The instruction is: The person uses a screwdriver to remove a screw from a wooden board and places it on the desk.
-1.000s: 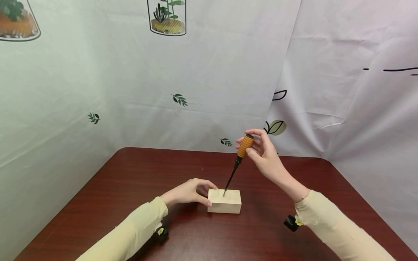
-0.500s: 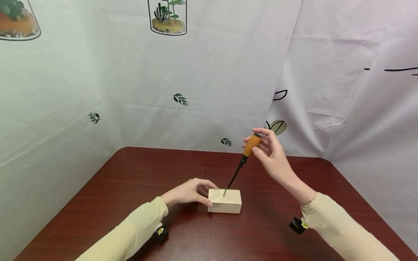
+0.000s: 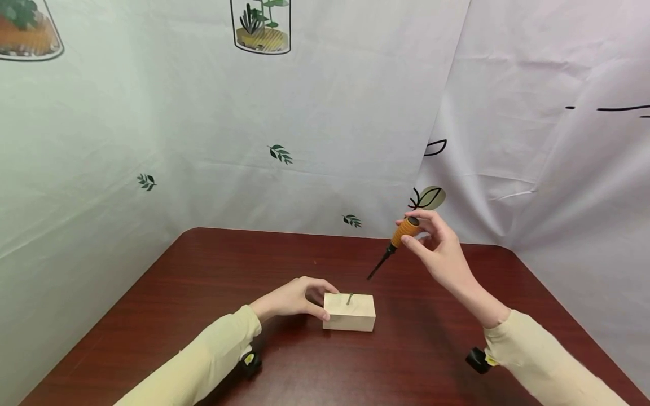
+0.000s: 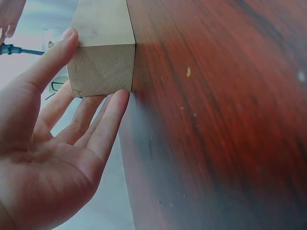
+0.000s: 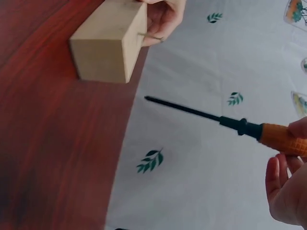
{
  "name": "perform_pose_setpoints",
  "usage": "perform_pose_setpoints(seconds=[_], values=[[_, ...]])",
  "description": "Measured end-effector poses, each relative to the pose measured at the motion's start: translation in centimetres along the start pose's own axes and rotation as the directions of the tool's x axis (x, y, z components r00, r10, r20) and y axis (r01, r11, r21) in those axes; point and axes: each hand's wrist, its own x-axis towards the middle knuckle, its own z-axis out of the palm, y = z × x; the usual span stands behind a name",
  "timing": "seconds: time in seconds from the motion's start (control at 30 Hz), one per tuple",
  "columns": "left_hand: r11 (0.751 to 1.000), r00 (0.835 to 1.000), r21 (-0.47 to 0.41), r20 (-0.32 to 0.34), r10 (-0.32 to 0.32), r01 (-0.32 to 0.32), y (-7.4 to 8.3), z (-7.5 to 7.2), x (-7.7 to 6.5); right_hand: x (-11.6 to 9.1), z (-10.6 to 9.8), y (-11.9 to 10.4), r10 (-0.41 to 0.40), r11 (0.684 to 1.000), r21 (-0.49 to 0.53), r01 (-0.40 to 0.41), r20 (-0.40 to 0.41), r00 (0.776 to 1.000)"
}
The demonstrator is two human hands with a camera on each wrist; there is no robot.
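Observation:
A pale wooden block (image 3: 349, 322) lies on the table, its left end held between the thumb and fingers of my left hand (image 3: 290, 298). Out of the block's top stands a thin screw (image 3: 350, 299), its shank showing clearly in the right wrist view. My right hand (image 3: 443, 256) pinches the orange handle of a screwdriver (image 3: 404, 232) with a long black shaft. The screwdriver tilts down to the left, and its tip is apart from the screw, above and to its right. In the left wrist view my thumb (image 4: 60, 52) lies along the block's upper edge.
The dark red wooden table (image 3: 244, 259) runs back to a white printed cloth (image 3: 325, 113) hanging behind and at both sides. Black wrist cameras (image 3: 250, 362) sit under both sleeves.
The screwdriver's tip has come away from the screw. My right hand has shifted right with it, tilting it further over. The left hand and the block have stayed put.

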Motion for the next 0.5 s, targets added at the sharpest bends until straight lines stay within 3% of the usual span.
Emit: perform_pose_setpoints(seconds=[0.33, 0.5], values=[[1.0, 1.0, 0.0, -0.001, -0.001, 0.001, 0.0, 0.0, -0.1, -1.8, -1.5, 1.9, 0.088, 0.995, -0.048, -0.089, -0.017, 0.996], [1.0, 1.0, -0.005, -0.004, -0.002, 0.002, 0.1, 0.0, -0.1, -2.6, -1.9, 2.9, 0.113, 0.983, -0.14, -0.116, -0.029, 0.993]])
